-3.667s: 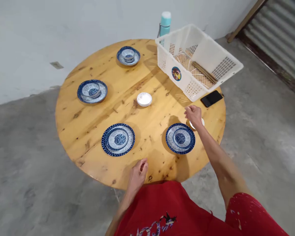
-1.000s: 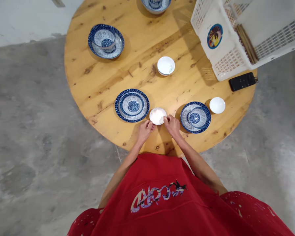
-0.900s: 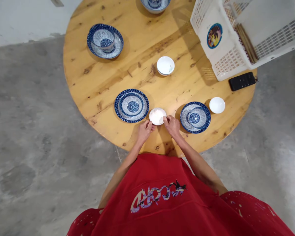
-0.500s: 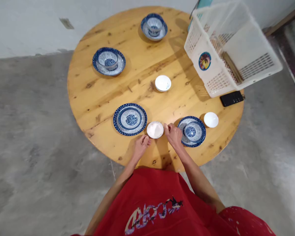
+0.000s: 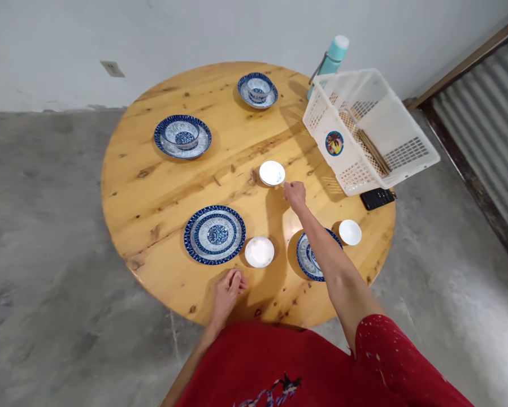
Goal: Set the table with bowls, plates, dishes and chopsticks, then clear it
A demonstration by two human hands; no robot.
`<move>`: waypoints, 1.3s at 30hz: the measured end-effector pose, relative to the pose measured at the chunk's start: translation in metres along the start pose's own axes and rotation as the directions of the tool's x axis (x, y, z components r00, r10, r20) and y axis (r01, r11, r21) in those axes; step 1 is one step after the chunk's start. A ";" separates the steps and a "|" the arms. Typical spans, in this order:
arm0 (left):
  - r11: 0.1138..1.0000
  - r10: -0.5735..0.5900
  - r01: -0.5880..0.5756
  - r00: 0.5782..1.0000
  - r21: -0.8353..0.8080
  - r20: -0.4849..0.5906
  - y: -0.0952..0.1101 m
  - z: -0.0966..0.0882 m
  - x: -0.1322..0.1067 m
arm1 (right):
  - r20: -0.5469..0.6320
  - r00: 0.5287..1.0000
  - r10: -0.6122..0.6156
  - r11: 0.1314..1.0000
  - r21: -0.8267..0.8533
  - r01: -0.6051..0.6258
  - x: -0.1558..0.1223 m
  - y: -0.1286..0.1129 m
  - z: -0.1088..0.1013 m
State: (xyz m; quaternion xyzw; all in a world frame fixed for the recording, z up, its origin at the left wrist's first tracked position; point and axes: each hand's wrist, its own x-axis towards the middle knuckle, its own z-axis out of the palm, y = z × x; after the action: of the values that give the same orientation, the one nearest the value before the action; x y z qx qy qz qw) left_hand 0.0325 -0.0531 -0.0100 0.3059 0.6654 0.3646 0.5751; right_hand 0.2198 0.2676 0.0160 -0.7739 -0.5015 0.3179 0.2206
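My right hand [image 5: 295, 195] reaches forward over the table with curled fingers, its fingertips at the right rim of a small white bowl [image 5: 272, 172]. A second rim shows beneath that bowl, so it looks stacked. Loosely curled and holding nothing, my left hand [image 5: 230, 286] rests by the near table edge. Just beyond it sits another small white bowl [image 5: 259, 252], right of a blue-and-white patterned plate [image 5: 215, 234] with a matching smaller piece on it. My right forearm partly covers a patterned plate [image 5: 304, 257] and the bowl on it.
A white plastic basket [image 5: 355, 135] holding chopsticks stands at the right of the round wooden table [image 5: 152, 192], beside a black phone [image 5: 377, 198] and blue bottle [image 5: 332, 59]. Patterned plates with bowls [image 5: 182, 137] [image 5: 257, 90] lie farther back. Another white bowl [image 5: 350, 232] sits right.
My right hand has left the near white bowl and moved forward to the farther one. My left hand has drawn back slightly from the near bowl. The view has tilted up.
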 end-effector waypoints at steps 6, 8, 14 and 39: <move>0.999 0.035 -0.034 0.999 0.039 -0.021 -0.002 0.003 -0.001 | 0.014 0.999 0.030 0.999 0.034 -0.030 0.014 -0.006 0.012; 0.999 0.034 -0.033 0.999 0.039 -0.024 -0.001 0.004 -0.002 | 0.002 1.000 0.018 0.999 0.040 -0.019 0.005 0.000 0.012; 0.998 0.060 -0.059 0.998 0.037 -0.023 -0.003 0.006 0.000 | 0.046 0.979 -0.200 0.963 0.193 0.188 -0.066 0.024 0.002; 0.994 0.035 -0.075 0.906 -0.078 -0.422 -0.065 -0.231 -0.101 | 0.319 0.927 -0.195 0.971 0.196 0.137 -0.382 0.068 0.086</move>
State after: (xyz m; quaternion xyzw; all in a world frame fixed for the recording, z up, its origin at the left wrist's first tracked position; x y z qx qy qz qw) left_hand -0.1798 -0.2035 0.0070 0.2122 0.7469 0.4684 0.4216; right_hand 0.0891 -0.1076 0.0148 -0.6412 -0.5668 0.4669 0.2230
